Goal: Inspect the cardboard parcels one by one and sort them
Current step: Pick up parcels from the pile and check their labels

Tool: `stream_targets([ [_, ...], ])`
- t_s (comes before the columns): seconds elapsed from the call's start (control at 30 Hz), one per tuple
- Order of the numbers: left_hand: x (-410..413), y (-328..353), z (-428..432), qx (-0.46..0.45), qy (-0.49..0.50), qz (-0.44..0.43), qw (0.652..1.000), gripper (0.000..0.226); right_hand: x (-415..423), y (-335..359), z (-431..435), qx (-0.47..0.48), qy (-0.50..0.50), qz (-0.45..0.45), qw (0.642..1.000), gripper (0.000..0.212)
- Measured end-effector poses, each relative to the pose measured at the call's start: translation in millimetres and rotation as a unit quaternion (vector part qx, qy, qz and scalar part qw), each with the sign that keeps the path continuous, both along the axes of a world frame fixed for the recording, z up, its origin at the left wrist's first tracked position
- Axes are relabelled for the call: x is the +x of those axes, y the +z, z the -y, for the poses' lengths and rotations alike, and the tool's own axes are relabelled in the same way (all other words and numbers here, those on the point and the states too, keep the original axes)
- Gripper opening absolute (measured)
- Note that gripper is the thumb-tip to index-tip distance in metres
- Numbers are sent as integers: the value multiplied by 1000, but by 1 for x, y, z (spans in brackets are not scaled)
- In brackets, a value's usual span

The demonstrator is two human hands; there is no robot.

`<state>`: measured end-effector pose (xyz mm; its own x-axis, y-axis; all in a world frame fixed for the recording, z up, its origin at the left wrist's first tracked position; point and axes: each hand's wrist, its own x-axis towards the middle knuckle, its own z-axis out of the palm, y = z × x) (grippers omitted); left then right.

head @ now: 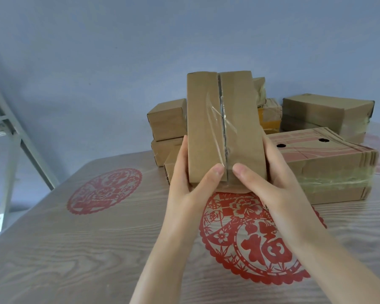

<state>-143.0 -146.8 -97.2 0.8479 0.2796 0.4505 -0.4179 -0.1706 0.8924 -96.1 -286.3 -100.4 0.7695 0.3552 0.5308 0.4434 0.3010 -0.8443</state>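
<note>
Both hands hold one parcel (224,128) upright above the table (75,249): left hand (191,185) and right hand (270,183) grip its sides, thumbs pressing its taped seam. More parcels (325,113) are stacked behind.

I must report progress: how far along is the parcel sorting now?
Done: no separate sorted group is visible. In hand: the left hand and right hand hold one taped parcel upright, its seam facing the camera, for inspection. Left: the pile of parcels behind it on the table appears unsorted, so the job looks early.
</note>
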Motion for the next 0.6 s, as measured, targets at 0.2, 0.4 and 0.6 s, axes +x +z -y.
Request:
stream_targets([
  [0.2, 0, 2, -3, -22, 1, 11, 1000, 80, 4, -1, -2, -30, 5, 22, 999, 96],
  [0.4, 2, 0, -3, 28, 10, 4, 1000, 90, 9, 0, 4, -10, -8, 12, 1000, 94],
  [0.6, 2, 1, -2, 18, 61, 2, 998, 91, 10, 2, 5, -22, -64, 24, 997, 92],
])
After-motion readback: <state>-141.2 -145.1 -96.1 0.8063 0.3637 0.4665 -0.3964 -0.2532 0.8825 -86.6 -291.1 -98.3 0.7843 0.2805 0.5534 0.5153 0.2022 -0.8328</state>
